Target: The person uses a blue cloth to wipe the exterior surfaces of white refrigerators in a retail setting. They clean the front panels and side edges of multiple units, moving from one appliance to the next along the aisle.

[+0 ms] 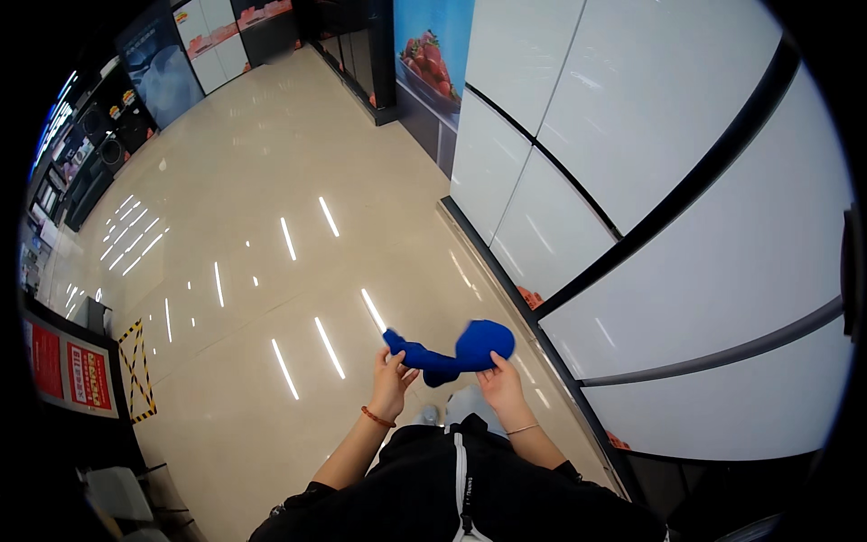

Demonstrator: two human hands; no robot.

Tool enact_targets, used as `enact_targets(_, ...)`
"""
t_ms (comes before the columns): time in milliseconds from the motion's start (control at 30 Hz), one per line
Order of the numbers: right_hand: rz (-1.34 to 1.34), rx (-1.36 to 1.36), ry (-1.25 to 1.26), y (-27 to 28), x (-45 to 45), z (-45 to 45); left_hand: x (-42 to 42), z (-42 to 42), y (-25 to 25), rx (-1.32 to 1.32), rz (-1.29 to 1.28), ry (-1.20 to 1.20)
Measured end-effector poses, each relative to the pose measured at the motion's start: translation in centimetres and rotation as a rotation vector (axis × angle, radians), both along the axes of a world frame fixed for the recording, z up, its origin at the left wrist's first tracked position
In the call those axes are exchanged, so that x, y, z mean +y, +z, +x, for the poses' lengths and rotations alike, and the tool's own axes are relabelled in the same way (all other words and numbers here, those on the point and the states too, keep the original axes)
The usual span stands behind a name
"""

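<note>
A blue cloth (482,344) is stretched between my two hands in front of my body, above the tiled floor. My left hand (394,379) pinches its narrow end between thumb and fingers. At the other end, my right hand (500,381) grips the lower edge, where the fabric spreads into a rounded flap. A fold of the cloth droops between the hands. Both hands are well apart, with a red-brown bracelet (378,417) on the left wrist and a thin bangle (522,429) on the right.
Large white refrigerators (684,291) line my right side, standing on a dark-edged base (515,281). Glossy beige floor (223,176) stretches ahead. To the left are a cabinet with red notices (88,372), yellow-black floor tape (137,371) and a grey chair (118,491). Washing machines (112,150) stand far left.
</note>
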State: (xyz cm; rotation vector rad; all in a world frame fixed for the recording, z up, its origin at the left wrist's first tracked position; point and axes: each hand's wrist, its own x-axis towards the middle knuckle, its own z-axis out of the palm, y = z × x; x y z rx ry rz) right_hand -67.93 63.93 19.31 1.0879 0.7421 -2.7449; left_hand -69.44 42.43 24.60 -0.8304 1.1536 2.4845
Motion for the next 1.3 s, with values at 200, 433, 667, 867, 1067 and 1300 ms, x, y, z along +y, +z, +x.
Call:
enact_targets(200,-0.169,-0.165,-0.145,-2.8,3.9,-2.7,0.7,-5.1,-4.9,-0.301,0.455,-0.013)
enact_targets(433,0.174,-0.063,-0.078,-5.7,7.4,-12.3,2.3,-16.2,-2.8,-0.191,0.181,-0.144)
enact_targets(667,0.448,0.126,-0.224,-1.3,11.1,-20.6,7.0,-26.7,-1.0,0.032,-0.19,-0.266)
enact_targets(867,0.532,0.148,-0.406,-0.6,16.7,-20.4,14.8,-32.2,-0.6,0.079,-0.309,-0.305)
enact_targets(1067,0.634,0.189,-0.542,-1.0,20.9,-18.6,21.7,-37.2,-0.2,0.108,-0.242,-0.456)
enact_targets(1300,0.877,0.098,-0.637,0.6,22.6,-22.1,27.1,-44.3,1.3,0.362,-0.18,-0.481)
